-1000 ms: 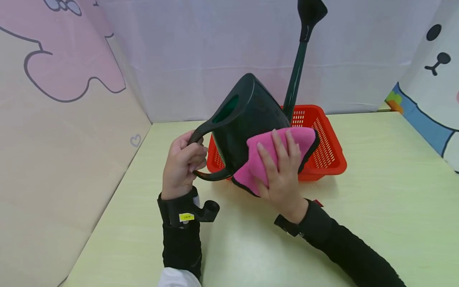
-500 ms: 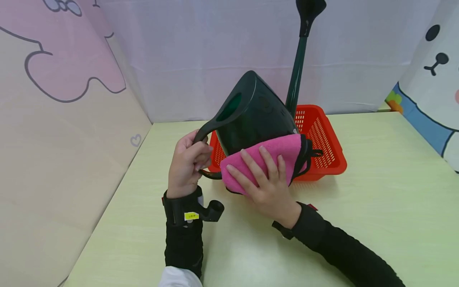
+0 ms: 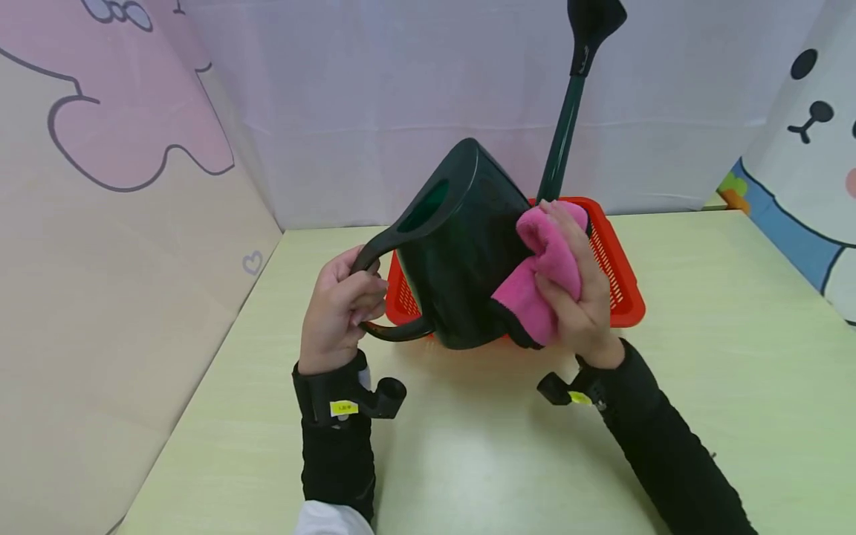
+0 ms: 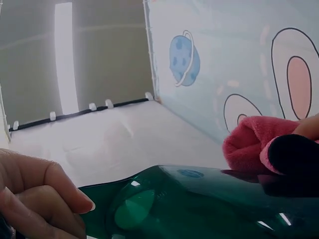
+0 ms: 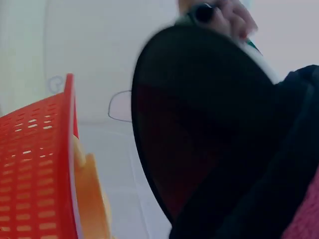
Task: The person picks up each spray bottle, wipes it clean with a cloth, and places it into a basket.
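A dark green watering can (image 3: 468, 253) is held up tilted above the table, its long spout rising to a black rose head (image 3: 591, 30) at the upper right. My left hand (image 3: 341, 308) grips the can's loop handle, fingers curled round it. My right hand (image 3: 582, 297) holds a folded pink cloth (image 3: 542, 275) with black edging, thumb and fingers bent about it, against the can's right end near the spout's base. In the left wrist view the cloth (image 4: 249, 144) lies on the can's glossy side. The can's dark underside (image 5: 194, 124) fills much of the right wrist view.
A red perforated basket (image 3: 622, 290) stands on the table behind the can, partly hidden by it. Inside it, the right wrist view shows something yellow-orange (image 5: 89, 194). The pale green table (image 3: 455, 453) meets printed curtains at the back and sides.
My right hand has moved the pink cloth from the can's lower side up and right to its end near the spout, turning sideways. The can has shifted slightly; my left hand keeps its grip.
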Tool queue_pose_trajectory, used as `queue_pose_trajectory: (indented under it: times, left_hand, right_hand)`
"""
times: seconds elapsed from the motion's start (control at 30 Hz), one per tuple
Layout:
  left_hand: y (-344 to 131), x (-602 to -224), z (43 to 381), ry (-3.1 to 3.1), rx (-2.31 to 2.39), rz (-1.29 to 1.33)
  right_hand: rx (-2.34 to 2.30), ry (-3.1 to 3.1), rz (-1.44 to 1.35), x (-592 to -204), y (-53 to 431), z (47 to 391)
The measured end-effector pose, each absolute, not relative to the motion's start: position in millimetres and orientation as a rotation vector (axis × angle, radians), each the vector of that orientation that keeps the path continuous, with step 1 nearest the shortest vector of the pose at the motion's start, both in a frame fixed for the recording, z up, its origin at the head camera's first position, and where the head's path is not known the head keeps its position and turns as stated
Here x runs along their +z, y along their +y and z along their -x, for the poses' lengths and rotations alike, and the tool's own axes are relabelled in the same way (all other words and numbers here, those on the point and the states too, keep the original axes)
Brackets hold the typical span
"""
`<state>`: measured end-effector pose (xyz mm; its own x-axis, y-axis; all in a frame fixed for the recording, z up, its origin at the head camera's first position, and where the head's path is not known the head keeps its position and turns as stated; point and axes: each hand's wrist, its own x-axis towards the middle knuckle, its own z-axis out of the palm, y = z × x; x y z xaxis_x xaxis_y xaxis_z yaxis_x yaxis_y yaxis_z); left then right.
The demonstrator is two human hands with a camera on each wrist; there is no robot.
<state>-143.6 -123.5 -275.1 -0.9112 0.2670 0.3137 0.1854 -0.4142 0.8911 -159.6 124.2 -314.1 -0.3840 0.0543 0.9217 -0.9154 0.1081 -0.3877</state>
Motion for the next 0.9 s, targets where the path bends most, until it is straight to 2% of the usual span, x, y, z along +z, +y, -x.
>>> queue_pose_trajectory:
  times: [0.1,0.2,0.57,0.9]
  left_hand:
    - [-125,-276,144,1.656,2.508,-0.672]
    - [-125,-276,145,1.658,2.507,-0.671]
    - [-120,-277,149,1.688,2.483,-0.594]
    - [-109,-277,149,1.740,2.411,-0.582]
  right_hand:
    - [1.628,-1.473,-0.865,-313,130,162]
    - [1.583,-1.507,-0.852,-315,128,163]
    - [0.756,-1.701,-0.688,-331,94,146]
    - [0.032,-1.768,-0.720,-359,57,123]
